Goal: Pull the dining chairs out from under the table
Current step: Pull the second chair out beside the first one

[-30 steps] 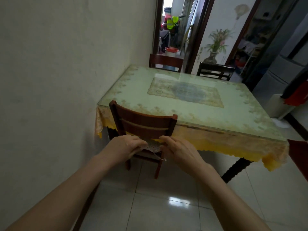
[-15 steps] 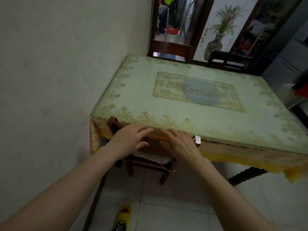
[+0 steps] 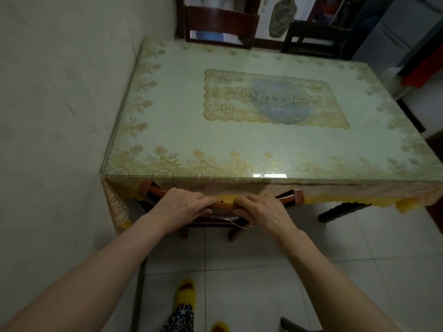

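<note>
A reddish-brown wooden dining chair is tucked under the near edge of the table, which has a glass top over a pale green and gold cloth. My left hand and my right hand both grip the chair's top rail side by side, fingers curled over it. Most of the seat is hidden under the tablecloth fringe. Two more chairs stand at the far side: a brown chair on the left and a dark chair on the right.
A wall runs close along the table's left side. White floor tiles lie below me, with my yellow slippers on them. A black table foot shows at the right. A red object sits past the table's right edge.
The view has moved closer and tilted down over the table. My hands rose from the chair's lower back to its top rail and closed on it. The chair stays under the table.
</note>
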